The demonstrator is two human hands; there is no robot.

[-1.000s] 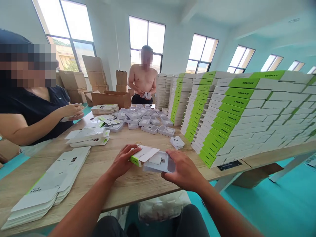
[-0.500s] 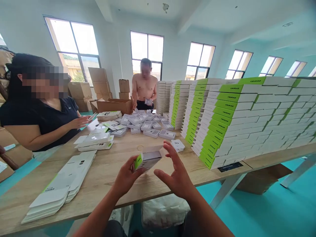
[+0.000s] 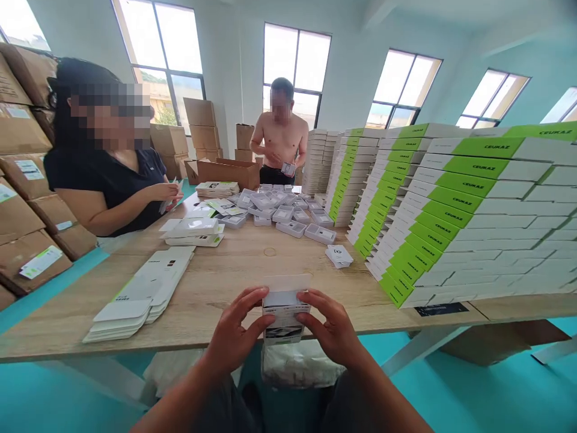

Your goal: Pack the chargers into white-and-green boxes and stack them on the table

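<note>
A small white cardboard box (image 3: 283,325) with a dark printed picture on its near face is held upright over the table's front edge. Its top flap stands raised at the back, and a pale grey-white surface shows inside the opening. My left hand (image 3: 238,328) grips the left side, thumb on the near face and fingers at the upper edge. On the right side my right hand (image 3: 331,325) pinches it the same way. Beyond the box, a rubber band (image 3: 270,252) lies on the wooden table (image 3: 225,282).
Tall stacks of white-and-green boxes (image 3: 455,198) rise on the right. Flattened cartons (image 3: 148,282) lie at left, small cards (image 3: 339,256) right of centre. White plastic trays (image 3: 291,228) are heaped farther back. Two co-workers (image 3: 108,180) stand at the left and far side, hands occupied.
My right hand has closed onto the box, which was in my left hand alone. The box has turned its printed face toward me and come nearer the table edge. The view has tilted downward.
</note>
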